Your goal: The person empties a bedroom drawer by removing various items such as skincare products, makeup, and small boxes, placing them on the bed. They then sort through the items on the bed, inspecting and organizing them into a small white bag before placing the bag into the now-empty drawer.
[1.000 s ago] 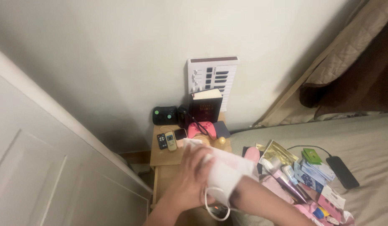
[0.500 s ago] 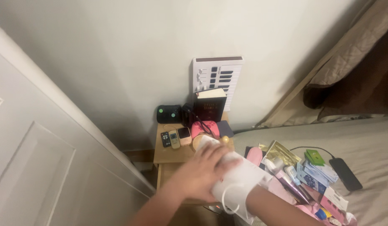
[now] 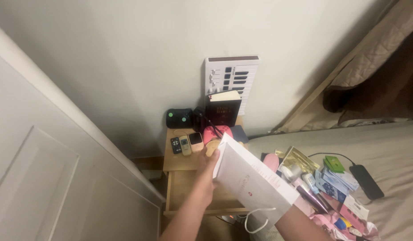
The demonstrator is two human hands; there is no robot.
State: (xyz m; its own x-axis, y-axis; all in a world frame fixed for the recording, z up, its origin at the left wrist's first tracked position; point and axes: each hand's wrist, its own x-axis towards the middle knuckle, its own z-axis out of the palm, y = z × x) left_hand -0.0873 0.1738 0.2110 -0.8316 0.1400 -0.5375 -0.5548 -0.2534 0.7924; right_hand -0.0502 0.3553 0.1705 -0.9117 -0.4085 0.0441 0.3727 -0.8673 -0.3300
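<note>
I hold a flat white paper bag (image 3: 253, 180) with cord handles, tilted, over the edge of a small wooden nightstand (image 3: 177, 163). My left hand (image 3: 208, 172) grips the bag's left edge, thumb on top. My right forearm (image 3: 300, 225) comes up from the lower edge and runs under the bag. The bag hides the right hand itself. One white cord handle (image 3: 255, 221) hangs loose below the bag.
The nightstand carries three small remotes (image 3: 185, 145), a pink controller (image 3: 215, 132), a black device (image 3: 178, 117), an upright black book (image 3: 223, 111) and a white keyboard (image 3: 231, 76) against the wall. Its drawer (image 3: 188, 196) is open. A white door (image 3: 46, 178) stands left. The bed (image 3: 393, 151) holds several small packets and a black power bank (image 3: 366, 180).
The bag has straightened from a crumpled bundle into a flat tilted sheet. My left hand slid to its left edge, and the view moved closer to the nightstand.
</note>
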